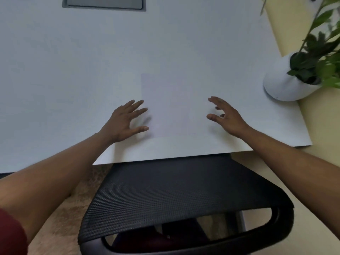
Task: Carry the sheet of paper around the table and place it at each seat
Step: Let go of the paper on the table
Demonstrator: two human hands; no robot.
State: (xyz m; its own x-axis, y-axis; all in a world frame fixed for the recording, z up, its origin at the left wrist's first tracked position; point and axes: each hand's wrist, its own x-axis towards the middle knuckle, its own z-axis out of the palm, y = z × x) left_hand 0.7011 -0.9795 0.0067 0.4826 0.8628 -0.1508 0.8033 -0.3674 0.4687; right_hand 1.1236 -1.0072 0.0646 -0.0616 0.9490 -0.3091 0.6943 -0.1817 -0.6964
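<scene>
A white sheet of paper [174, 105] lies flat on the white table [73, 70], near its front edge, faint against the tabletop. My left hand [125, 122] hovers at the sheet's left edge with fingers spread, fingertips at the paper's border. My right hand [226, 115] is at the sheet's right side, fingers apart, holding nothing. Whether either hand touches the paper I cannot tell.
A black mesh office chair [174, 196] stands tucked at the table edge right below my arms. A potted green plant in a white pot [287, 81] sits by the table's right corner. A grey cable hatch [104, 3] is set in the table at the far side.
</scene>
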